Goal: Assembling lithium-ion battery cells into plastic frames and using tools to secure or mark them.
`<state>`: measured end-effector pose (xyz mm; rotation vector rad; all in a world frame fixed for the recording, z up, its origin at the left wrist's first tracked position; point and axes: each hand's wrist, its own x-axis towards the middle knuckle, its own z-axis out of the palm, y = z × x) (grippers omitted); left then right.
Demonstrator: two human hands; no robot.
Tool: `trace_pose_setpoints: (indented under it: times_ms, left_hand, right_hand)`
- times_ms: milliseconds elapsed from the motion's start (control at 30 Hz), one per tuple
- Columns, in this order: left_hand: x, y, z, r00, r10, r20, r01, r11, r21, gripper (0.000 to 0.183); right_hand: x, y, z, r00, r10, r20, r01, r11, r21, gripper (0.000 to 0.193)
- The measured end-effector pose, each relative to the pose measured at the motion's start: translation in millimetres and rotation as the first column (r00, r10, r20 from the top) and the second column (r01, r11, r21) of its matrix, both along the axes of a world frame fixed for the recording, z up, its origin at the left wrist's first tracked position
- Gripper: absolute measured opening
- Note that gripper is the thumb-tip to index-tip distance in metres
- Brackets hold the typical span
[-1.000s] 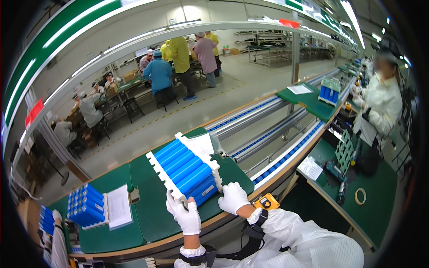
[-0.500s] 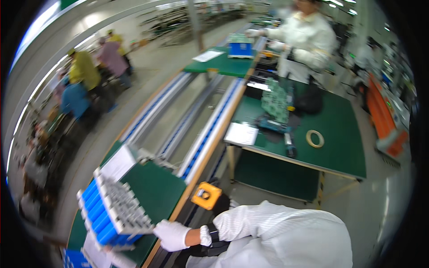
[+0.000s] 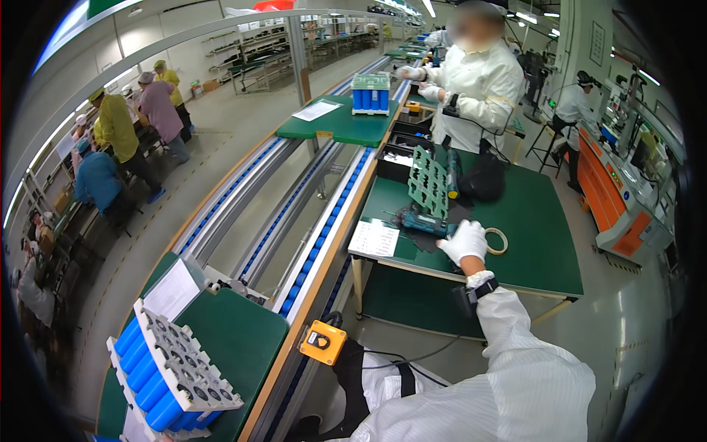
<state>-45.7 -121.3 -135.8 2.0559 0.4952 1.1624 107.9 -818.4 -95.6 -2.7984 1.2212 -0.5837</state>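
My right hand, in a white glove, lies over the handle end of a teal and black cordless drill on the green side table. Its fingers look curled round the handle, which they mostly cover. A roll of pale tape lies just right of the hand. At the lower left, a battery pack of blue cylindrical cells in a white plastic holder rests on a green board, apart from my right hand. My left hand does not show.
A roller conveyor runs away from me, with a yellow switch box on its near edge. On the side table are a green perforated plate, a second tool and a paper sheet. Beyond, a co-worker stands near another pack.
My right hand has left the near corner of the battery pack and moved up and right to the drill on the side table. The pack stays at the lower left.
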Motion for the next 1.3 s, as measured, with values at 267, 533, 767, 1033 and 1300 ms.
trace_pose_setpoints:
  times_ms: [267, 533, 767, 1033, 1300]
  left_hand:
    - [3, -34, 35, 0.973, -0.151, 0.174, 0.213, 0.879, -0.427, 0.035]
    - [12, -45, 40, 0.952, -0.224, 0.209, 0.294, 0.861, -0.416, 0.062]
    - [-1, -35, 41, 0.961, -0.216, 0.170, 0.268, 0.876, -0.402, 0.063]
    - [0, -34, 43, 0.946, -0.289, 0.145, 0.323, 0.867, -0.380, 0.061]
    - [8, -53, 51, 0.973, -0.182, 0.144, 0.224, 0.901, -0.372, 0.060]
  right_hand:
    - [3, 20, -12, 0.886, 0.187, 0.425, -0.341, 0.883, 0.323, 0.056]
    - [33, 125, 32, 0.479, 0.397, 0.783, -0.768, -0.243, 0.593, 0.053]
    - [52, 259, 62, 0.356, 0.658, 0.664, -0.641, -0.345, 0.686, 0.054]
    - [53, 289, 47, 0.272, 0.744, 0.610, -0.727, -0.256, 0.637, 0.060]
    - [67, 298, 55, 0.264, 0.830, 0.490, -0.631, -0.236, 0.739, 0.063]
